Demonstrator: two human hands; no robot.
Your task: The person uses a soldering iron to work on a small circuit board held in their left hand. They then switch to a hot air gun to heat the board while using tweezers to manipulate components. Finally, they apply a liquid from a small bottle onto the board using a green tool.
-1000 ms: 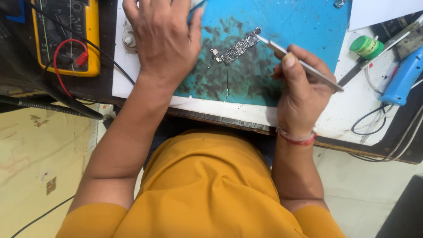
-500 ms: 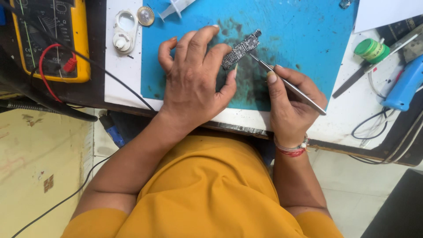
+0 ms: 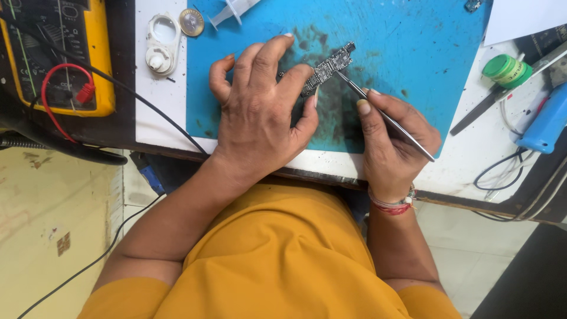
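Left hand (image 3: 260,118) pins board (image 3: 326,68) on blue mat (image 3: 413,47), long axis up-right; right hand (image 3: 393,133) grips tweezers (image 3: 384,115), tip at board; round green tub (image 3: 506,69) far right

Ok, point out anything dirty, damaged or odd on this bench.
The blue mat carries a dark, sooty smear around the circuit board, spreading under the left hand and toward the right hand, which holds a thin metal tool. A coin lies loose at the mat's top edge.
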